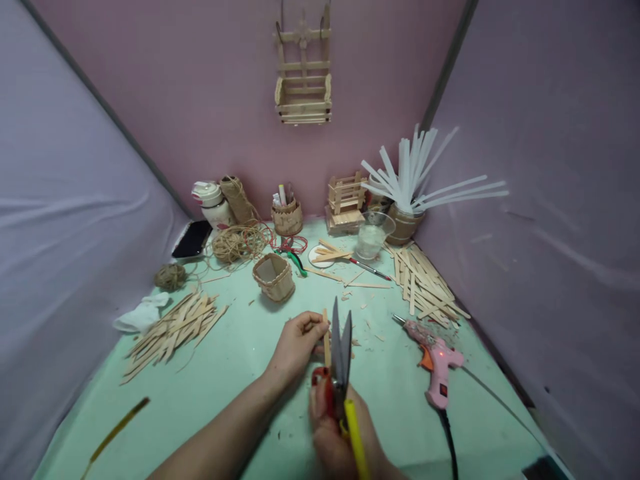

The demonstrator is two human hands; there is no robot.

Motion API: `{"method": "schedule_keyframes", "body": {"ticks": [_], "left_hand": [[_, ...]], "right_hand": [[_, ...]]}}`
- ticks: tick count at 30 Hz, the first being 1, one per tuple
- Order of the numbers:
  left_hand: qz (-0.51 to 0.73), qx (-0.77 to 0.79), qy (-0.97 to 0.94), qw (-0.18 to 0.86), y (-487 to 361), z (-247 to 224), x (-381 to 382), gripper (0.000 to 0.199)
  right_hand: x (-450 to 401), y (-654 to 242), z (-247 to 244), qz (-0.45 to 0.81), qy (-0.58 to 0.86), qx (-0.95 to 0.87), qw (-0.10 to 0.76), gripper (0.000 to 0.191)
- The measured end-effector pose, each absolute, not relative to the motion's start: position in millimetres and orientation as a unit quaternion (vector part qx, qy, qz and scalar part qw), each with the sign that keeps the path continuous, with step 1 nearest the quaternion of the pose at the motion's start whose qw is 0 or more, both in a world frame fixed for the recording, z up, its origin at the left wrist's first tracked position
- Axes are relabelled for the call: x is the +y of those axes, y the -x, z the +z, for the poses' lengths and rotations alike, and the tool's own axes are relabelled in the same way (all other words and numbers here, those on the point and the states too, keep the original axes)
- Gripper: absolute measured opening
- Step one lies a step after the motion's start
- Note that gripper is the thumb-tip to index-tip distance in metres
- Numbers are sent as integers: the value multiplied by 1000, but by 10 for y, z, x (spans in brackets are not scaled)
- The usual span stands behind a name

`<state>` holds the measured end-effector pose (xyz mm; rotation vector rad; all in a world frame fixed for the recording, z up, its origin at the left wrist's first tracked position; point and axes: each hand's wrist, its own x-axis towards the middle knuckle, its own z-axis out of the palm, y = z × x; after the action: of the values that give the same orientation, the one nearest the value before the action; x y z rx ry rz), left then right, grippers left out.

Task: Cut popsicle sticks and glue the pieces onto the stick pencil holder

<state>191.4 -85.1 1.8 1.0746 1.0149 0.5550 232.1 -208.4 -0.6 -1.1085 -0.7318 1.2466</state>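
Observation:
My left hand (303, 339) is closed on a thin wooden craft stick (327, 337), pinched upright between thumb and fingers. My right hand (340, 427) grips a pair of scissors (341, 350) with red and yellow handles. Their blades point away from me and stand slightly apart, just right of the stick. Whether a blade touches the stick I cannot tell. Beyond my left hand sits a small basket (275, 279) made of stick pieces, its mouth tilted towards me. Small wood chips (370, 328) lie scattered past the scissors.
A pink glue gun (437, 360) with a lit light lies at right, its cable running to the front edge. Stick piles lie left (175, 327) and right (425, 283). Twine (237, 243), green-handled pliers (297, 262), a clear cup (371, 237) and a pot of glue sticks (406, 223) stand behind.

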Motion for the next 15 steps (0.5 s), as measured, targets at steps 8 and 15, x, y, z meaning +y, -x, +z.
{"method": "schedule_keyframes", "body": {"ticks": [8, 15], "left_hand": [[181, 428, -431, 774, -1794, -30, -1165, 33], [129, 390, -452, 791, -1710, -32, -1263, 30]], "right_hand": [[-2765, -2940, 128, 436, 730, -306, 429, 35], [-2776, -3065, 377, 513, 735, -389, 214, 41]]}}
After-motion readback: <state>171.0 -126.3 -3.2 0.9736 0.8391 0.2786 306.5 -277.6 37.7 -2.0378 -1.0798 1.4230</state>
